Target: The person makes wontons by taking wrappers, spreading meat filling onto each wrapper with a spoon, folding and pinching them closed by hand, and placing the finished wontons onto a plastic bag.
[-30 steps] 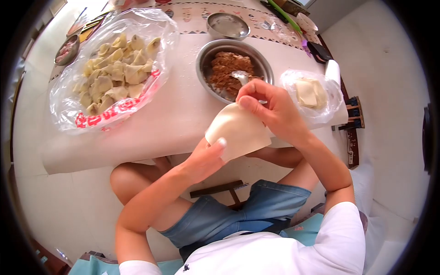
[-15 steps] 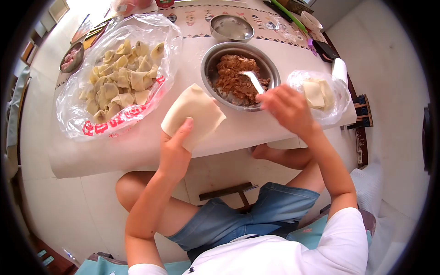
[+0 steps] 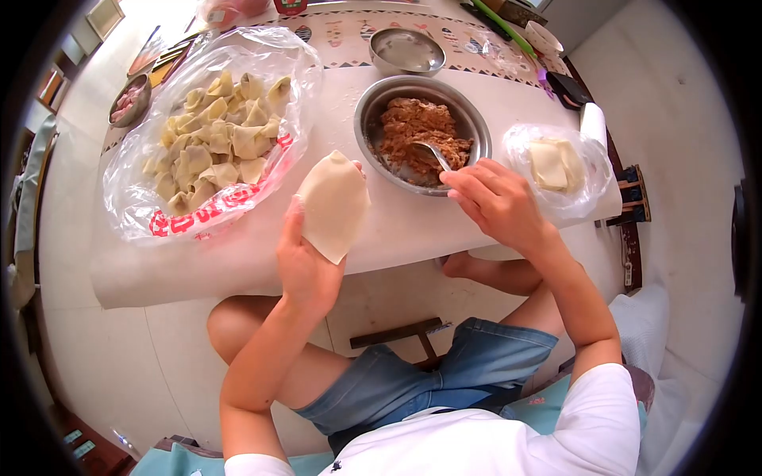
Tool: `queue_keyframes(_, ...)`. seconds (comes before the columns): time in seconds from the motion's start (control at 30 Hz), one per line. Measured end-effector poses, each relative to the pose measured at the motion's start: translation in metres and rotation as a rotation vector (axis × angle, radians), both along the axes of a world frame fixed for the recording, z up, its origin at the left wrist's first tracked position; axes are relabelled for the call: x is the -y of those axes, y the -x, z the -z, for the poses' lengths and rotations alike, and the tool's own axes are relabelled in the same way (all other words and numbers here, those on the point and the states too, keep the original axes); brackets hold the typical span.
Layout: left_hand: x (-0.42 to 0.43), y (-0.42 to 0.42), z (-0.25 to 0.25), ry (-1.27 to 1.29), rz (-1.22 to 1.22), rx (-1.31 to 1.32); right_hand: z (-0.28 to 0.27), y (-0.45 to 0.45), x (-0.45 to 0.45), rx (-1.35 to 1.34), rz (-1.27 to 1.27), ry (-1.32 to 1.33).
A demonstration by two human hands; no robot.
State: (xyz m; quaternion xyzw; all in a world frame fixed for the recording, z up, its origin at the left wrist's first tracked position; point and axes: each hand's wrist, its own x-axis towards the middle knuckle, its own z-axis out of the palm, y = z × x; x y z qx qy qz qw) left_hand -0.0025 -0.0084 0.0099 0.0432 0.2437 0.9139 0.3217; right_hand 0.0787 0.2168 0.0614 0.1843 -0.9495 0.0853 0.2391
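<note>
On my left hand [image 3: 308, 266] lies a pale dough wrapper [image 3: 335, 208], held between thumb and fingers in front of the table edge. My right hand [image 3: 494, 198] grips the handle of a metal spoon [image 3: 432, 153], whose bowl end rests in brown minced filling [image 3: 421, 127]. The filling sits in a steel bowl [image 3: 482, 131]. Left of the wrapper, folded wontons [image 3: 214, 143] are heaped on a clear plastic bag [image 3: 127, 186] with red print. To the right of my right hand, a stack of wrappers [image 3: 553, 164] lies in another clear bag [image 3: 597, 186].
Behind the filling bowl stands a smaller metal bowl [image 3: 407, 52]. A small bowl of pinkish meat [image 3: 128, 101] is at the far left. A black object [image 3: 568, 91] and a white bowl [image 3: 544, 37] lie at the right rear of the white-covered table [image 3: 190, 274].
My right hand has closed on the spoon and turned it in the filling. The wrapper in my left hand has shifted from tilted over the thumb to lying along the fingers.
</note>
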Motion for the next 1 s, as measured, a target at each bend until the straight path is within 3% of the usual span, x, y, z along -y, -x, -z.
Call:
queue_keyframes(0.13, -0.001, -0.004, -0.005, 0.117, -0.050, -0.026, -0.005, -0.008, -0.008, 0.074, -0.056, 0.126)
queue_keyframes(0.23, -0.001, -0.005, -0.006, -0.029, -0.004, 0.020, -0.005, -0.014, 0.001, 0.265, 0.283, 0.840)
queue_keyframes(0.33, -0.001, -0.003, -0.007, -0.175, 0.022, 0.063, -0.002, -0.012, -0.016, 0.300, 0.363, 1.407)
queue_keyframes(0.47, -0.001, -0.001, -0.007, -0.244, 0.044, 0.107, -0.010, -0.024, -0.002, 0.231, 0.299, 1.643)
queue_keyframes(0.5, -0.001, -0.001, -0.007, -0.227, 0.033, 0.094, -0.011, -0.025, 0.001, 0.219, 0.262, 1.638)
queue_keyframes(0.6, -0.003, -0.002, -0.008, -0.192, 0.005, 0.049, 0.005, -0.016, -0.001, 0.028, 0.279, 0.981)
queue_keyframes(0.73, -0.001, 0.001, -0.005, -0.168, -0.034, 0.019, 0.005, -0.011, -0.001, 0.079, 0.113, 0.220)
queue_keyframes(0.77, -0.001, 0.001, -0.004, -0.161, -0.048, 0.023, 0.004, -0.011, -0.001, 0.049, 0.064, 0.157)
queue_keyframes(0.87, 0.002, 0.001, -0.004, -0.162, -0.049, 0.027, -0.006, -0.018, 0.000, 0.067, 0.045, 0.089)
queue_keyframes(1.0, 0.000, -0.001, -0.007, -0.165, -0.033, 0.062, -0.007, -0.027, -0.006, 0.224, 0.288, 0.646)
